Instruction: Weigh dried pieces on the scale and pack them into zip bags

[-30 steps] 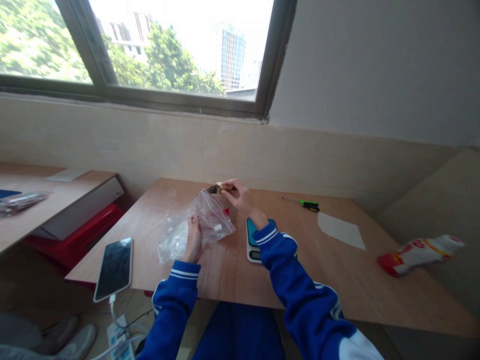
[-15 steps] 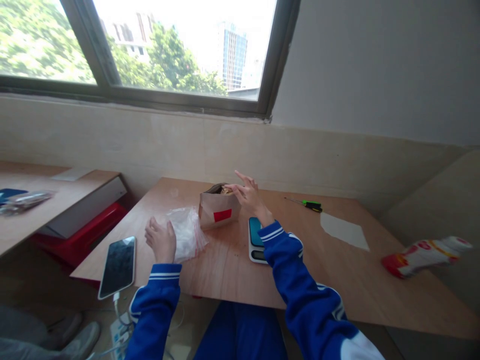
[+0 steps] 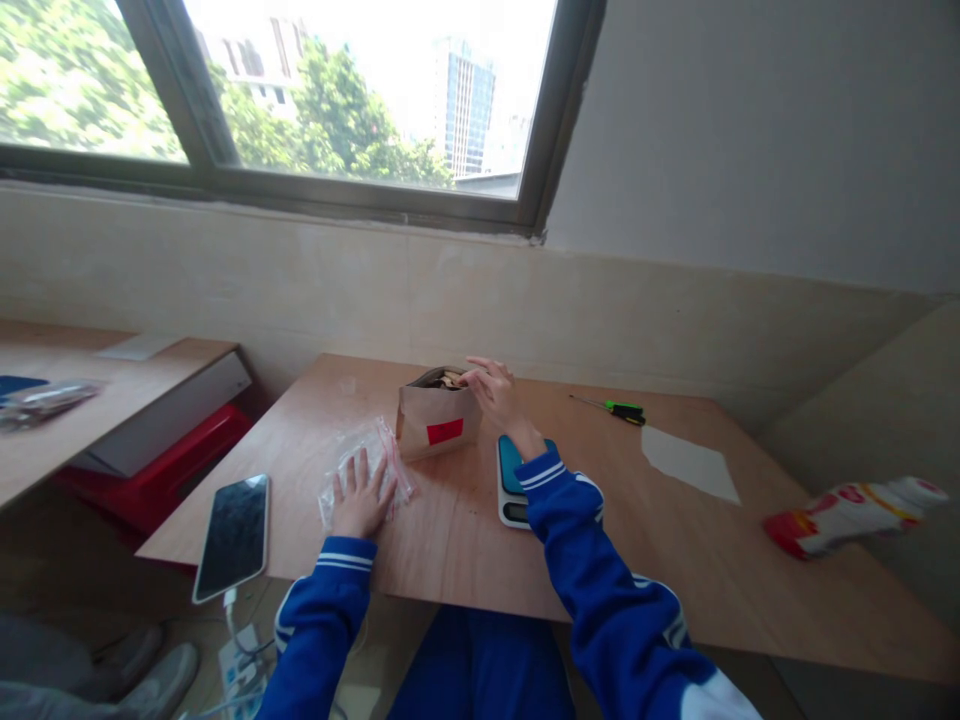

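Observation:
My left hand (image 3: 363,497) lies with its fingers spread on a stack of clear zip-lock plastic bags (image 3: 334,480), their pink-red seal strips toward the right. Upright beside them stands a brown paper bag (image 3: 420,420) with a red label, its top gaping and some tan pieces (image 3: 450,380) showing inside. At that bag's upper right edge is my right hand (image 3: 499,395), fingers apart and partly bent. Below my right wrist sits a small white digital scale (image 3: 514,512) with a teal top, partly covered by the hand and sleeve.
A phone (image 3: 232,530) on a charging cable lies at the table's left edge. To the right are a green-black screwdriver (image 3: 624,411), a white sheet (image 3: 690,463) and a red-white bottle (image 3: 847,515). Another table (image 3: 45,350) and a red stool (image 3: 161,465) stand at left.
My left hand has come down and rightward, from hovering beside the plastic bags to lying spread on them. My right hand has dipped slightly at the paper bag's edge.

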Demonstrator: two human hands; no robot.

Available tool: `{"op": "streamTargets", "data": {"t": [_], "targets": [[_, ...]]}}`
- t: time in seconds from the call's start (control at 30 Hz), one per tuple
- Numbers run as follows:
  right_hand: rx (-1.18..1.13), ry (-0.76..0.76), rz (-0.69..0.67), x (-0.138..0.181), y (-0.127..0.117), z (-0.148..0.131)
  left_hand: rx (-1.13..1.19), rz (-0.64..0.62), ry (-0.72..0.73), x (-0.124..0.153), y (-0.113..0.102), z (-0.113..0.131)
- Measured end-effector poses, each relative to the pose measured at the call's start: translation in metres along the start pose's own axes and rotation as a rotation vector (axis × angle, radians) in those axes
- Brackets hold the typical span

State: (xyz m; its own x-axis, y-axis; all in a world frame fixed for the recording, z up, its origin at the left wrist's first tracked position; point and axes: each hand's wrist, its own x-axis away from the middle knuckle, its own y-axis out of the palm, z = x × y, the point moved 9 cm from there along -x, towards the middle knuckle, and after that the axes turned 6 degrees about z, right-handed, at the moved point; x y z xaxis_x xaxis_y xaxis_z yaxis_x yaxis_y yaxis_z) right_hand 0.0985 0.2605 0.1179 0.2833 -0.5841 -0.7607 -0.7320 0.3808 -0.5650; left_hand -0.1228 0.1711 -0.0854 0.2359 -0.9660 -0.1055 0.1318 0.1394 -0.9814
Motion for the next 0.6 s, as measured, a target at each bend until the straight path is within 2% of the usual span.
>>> {"op": "streamTargets", "data": {"t": [0.13,0.27,0.33,0.4,0.47,0.53,0.6], "targets": [[0.032,-0.02,0.016,0.004,0.003,0.002,0.029,-0.078,-0.02,-0.004,0.009,-0.003],[0.042,0.037,-0.008,-0.003,0.009,0.009,0.112,-0.114,-0.026,-0.013,0.014,-0.007],[0.05,0.073,-0.032,-0.008,0.013,0.013,0.196,-0.122,-0.016,-0.017,0.012,-0.008],[0.032,0.1,-0.044,-0.01,0.016,0.017,0.305,-0.089,0.008,-0.019,-0.001,-0.009],[-0.031,0.108,-0.017,-0.01,0.015,0.018,0.399,0.045,0.037,-0.017,-0.027,-0.011],[-0.105,0.104,0.035,-0.007,0.01,0.018,0.455,0.27,0.072,-0.007,-0.064,-0.018],[-0.143,0.085,0.054,-0.002,0.006,0.016,0.473,0.488,0.005,0.01,-0.096,-0.039]]}}
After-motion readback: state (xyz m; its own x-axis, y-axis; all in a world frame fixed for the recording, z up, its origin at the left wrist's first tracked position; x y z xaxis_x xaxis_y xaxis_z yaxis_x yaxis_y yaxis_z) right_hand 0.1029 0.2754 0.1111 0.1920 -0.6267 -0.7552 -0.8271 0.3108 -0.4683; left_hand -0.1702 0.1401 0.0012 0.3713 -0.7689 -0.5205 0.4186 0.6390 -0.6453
